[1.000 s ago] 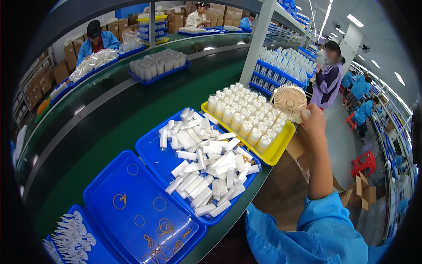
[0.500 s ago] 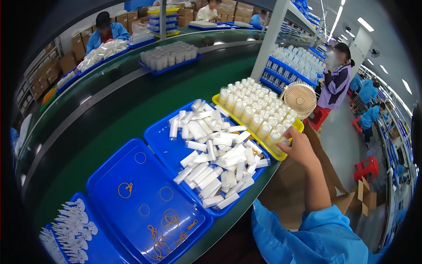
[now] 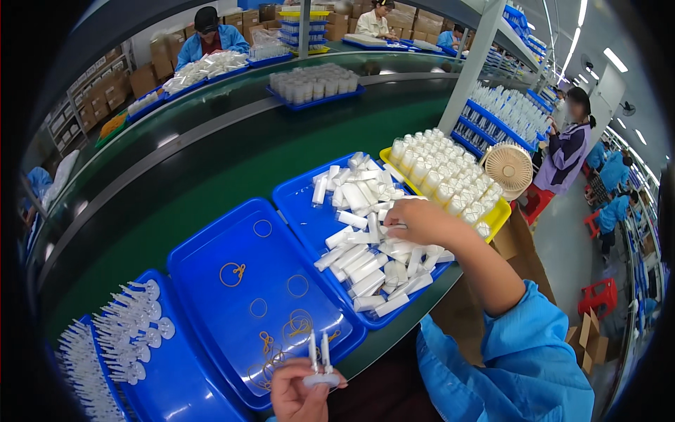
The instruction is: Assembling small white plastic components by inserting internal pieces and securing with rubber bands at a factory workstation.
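At the lower edge, my left hand (image 3: 304,391) pinches a white plastic part (image 3: 321,377) by its round base, its two thin prongs pointing up. My right hand (image 3: 422,226) reaches down into a heap of white block-shaped pieces with clear wrapping (image 3: 365,271) in a blue tray (image 3: 302,204). Its fingers are curled and pressed together on the heap; whatever they grip is hidden. Beyond that hand, a yellow tray (image 3: 500,219) bears rows of clear capped containers with white inside (image 3: 450,169).
An adjoining blue tray (image 3: 211,302) holds loose rubber bands (image 3: 232,274). Further left lie similar white pronged parts (image 3: 137,330). A round beige fan (image 3: 508,171) stands behind the yellow tray, near a metal post (image 3: 472,77). A green conveyor belt (image 3: 211,169) runs behind. Co-workers sit beyond it.
My right hand has moved left from the yellow tray's near corner to the white pieces. My left hand has come into view with the pronged part. The whole view has shifted.
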Motion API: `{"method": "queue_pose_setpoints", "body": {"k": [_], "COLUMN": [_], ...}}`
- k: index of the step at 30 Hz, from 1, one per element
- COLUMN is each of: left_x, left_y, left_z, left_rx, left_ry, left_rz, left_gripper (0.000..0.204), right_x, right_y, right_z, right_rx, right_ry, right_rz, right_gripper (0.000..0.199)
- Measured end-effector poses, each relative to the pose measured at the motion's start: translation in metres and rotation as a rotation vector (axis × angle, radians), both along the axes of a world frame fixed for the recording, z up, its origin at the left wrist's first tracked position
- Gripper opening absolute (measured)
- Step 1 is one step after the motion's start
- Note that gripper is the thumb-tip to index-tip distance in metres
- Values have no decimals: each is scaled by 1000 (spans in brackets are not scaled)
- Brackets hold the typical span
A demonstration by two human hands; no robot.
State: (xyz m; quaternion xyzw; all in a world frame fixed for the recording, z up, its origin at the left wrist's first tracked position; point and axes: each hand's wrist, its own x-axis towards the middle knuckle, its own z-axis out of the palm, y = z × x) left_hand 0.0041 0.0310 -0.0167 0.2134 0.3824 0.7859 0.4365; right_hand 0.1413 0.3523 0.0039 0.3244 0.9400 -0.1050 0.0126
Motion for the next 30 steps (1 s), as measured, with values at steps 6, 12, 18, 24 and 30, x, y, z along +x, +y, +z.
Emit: {"method": "queue_pose_setpoints", "body": {"k": [6,12,18,24,30], "left_x": [3,4,6,5,3], "left_y": [4,7,10,15,11], "left_z": [-7,-7,-3,-31,-7], "left_rx": [-1,64,49,187,49], "left_ry": [21,6,19,305,304], "left_rz": [-98,-166,-111,-26,-112], "left_gripper": [21,21,18,40,9], "right_x": [-21,-17,-29,-32,-29], "right_y": [-14,-2,-23,-91,-102], "right_z": [3,-5,6,25,17], "right_rx": [-46,-63,174,-12,-219], "right_ry": [-26,-47,309,605,718], "right_rz": [11,21,389,720,712], "right_gripper": [16,24,28,30,30]}}
